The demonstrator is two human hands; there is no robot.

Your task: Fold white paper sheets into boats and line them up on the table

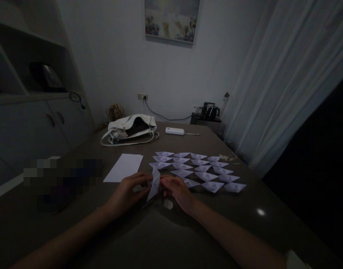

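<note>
A folded white paper boat [154,184] stands on end between my two hands, just above the table [149,235]. My left hand [130,192] has its thumb and fingers closed on the boat's left side. From the other side, my right hand [178,190] grips it with curled fingers, some of them hidden. Rows of finished paper boats [205,176] sit on the table beyond and to the right of my right hand. A stack of white paper sheets [125,167] lies past my left hand. Below the held boat, a small pale patch shows on the tabletop.
A white handbag [132,127] rests at the table's far left, and a white power bank [174,131] with a short cable lies right of it. Small scraps [227,158] are near the right edge. Black kettles [212,111] stand behind. A blurred-out area covers the left side.
</note>
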